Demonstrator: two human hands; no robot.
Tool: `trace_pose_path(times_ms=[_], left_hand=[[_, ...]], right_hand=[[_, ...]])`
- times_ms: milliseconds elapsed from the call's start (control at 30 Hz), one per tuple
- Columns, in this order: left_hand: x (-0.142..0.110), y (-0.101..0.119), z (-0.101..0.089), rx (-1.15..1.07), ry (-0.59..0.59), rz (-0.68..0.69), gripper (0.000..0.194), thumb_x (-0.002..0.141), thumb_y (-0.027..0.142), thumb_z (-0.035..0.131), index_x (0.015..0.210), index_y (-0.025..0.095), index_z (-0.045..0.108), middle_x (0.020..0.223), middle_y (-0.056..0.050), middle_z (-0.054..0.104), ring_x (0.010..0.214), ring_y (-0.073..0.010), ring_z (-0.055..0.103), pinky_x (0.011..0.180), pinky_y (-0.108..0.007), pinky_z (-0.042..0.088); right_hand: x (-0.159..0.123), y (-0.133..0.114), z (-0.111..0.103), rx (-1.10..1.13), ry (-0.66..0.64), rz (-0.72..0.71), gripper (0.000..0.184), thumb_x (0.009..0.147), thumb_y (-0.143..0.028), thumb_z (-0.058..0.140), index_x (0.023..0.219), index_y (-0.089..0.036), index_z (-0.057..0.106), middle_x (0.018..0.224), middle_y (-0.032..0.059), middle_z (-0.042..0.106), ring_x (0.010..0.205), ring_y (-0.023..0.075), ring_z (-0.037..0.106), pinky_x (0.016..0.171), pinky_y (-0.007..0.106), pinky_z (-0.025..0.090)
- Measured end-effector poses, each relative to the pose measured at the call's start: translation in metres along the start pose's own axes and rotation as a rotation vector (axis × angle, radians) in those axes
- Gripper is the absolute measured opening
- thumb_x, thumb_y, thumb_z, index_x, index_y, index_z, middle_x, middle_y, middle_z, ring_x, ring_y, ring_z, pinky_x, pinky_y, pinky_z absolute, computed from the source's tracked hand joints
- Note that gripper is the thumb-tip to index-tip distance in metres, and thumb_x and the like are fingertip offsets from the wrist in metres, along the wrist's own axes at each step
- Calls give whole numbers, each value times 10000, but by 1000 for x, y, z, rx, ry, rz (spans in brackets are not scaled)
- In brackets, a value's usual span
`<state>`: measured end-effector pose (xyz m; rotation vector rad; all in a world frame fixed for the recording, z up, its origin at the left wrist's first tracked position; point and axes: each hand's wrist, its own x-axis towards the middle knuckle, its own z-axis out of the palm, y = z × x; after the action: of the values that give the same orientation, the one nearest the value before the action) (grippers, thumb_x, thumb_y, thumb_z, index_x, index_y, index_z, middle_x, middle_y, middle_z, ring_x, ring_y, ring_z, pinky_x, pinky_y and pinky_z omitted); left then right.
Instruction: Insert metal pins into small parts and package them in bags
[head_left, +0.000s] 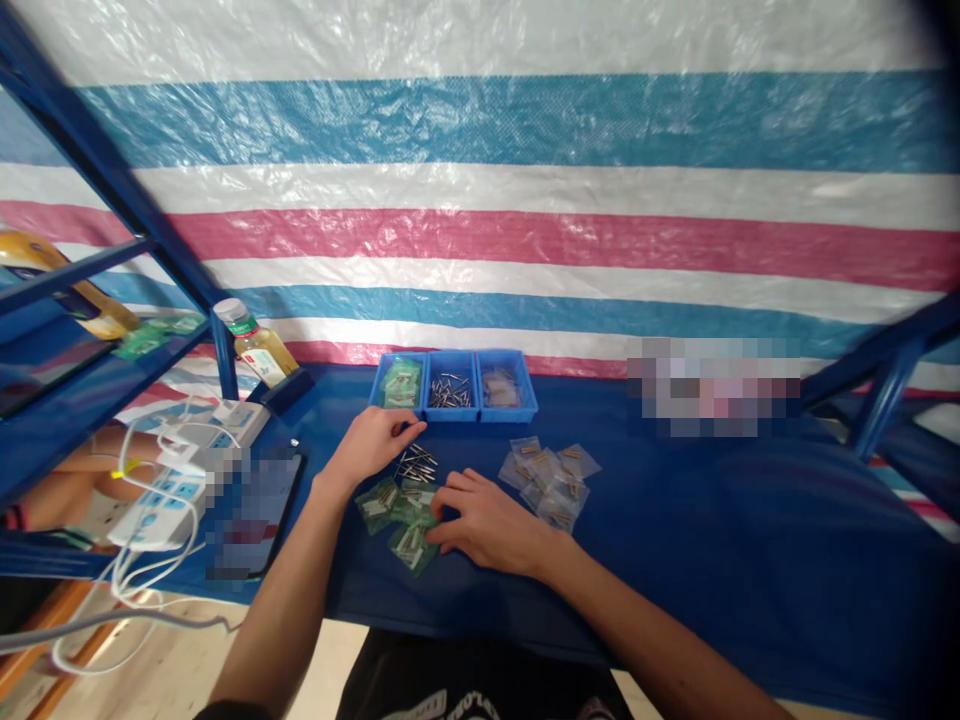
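Note:
My left hand (373, 443) is closed, its fingers pressed together just in front of the blue trays; whatever they hold, if anything, is too small to make out. Below it lies a loose pile of small metal pins (417, 463). My right hand (484, 522) is bent with thumb and fingers apart, its tips at the edge of some green plastic packets (410, 545) containing light, rod-like pieces. To its right, several clear plastic packets (551, 480) with brownish pins overlap in a group.
Three joined blue trays (507, 412) hold green packets, loose metal pins and clear packets. Farther left are a bottle (264, 350), a phone (274, 515) and power strips (169, 500) with tangled white cables. Blue frame bars (135, 215) flank the blue table (675, 540). Another person's limb shows at far left.

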<state>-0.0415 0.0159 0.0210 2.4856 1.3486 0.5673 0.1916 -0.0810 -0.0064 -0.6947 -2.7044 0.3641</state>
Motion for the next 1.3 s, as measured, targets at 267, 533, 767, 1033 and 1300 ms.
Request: trace_pose_path(times_ms=[267,533,767,1033,1300], left_hand=[[3,18,18,-30,-31,83,351,1028,461,516,928,218,749,595,8,609,543,-136,534,580,-253,324],[4,27,21,-149,-29,143,334,1058,419,469,1020,207,725,836,-33,733,726,-164,658,682,-243,438],[1,34,19,-287,-24,228,383,1082,404,402,1037,175,705,958,-50,731,866,-174,670,796,-254,464],[1,41,37,-254,-31,277,367,1018,407,570,764,147,626,692,-5,589,616,-111,523,610,-224,366],[2,33,35,-208,-34,318,377,1032,391,549,754,147,624,683,-15,591,640,-128,554,632,-229,375]], right_hand=[[-3,10,1,1,45,15,199,977,-129,589,966,-260,739,1056,33,684,1013,211,510,890,367,356],[-9,22,-11,478,405,298,137,1021,-224,555,910,-224,635,928,25,667,919,196,587,864,325,446],[-10,33,-6,706,738,570,146,995,-336,575,918,-221,620,789,-10,617,703,165,580,669,279,450],[-8,31,0,640,776,580,133,969,-354,605,983,-230,650,839,8,669,723,177,600,668,295,470],[-6,35,4,597,684,536,116,933,-339,671,906,-227,681,845,6,665,745,178,590,672,291,450]])
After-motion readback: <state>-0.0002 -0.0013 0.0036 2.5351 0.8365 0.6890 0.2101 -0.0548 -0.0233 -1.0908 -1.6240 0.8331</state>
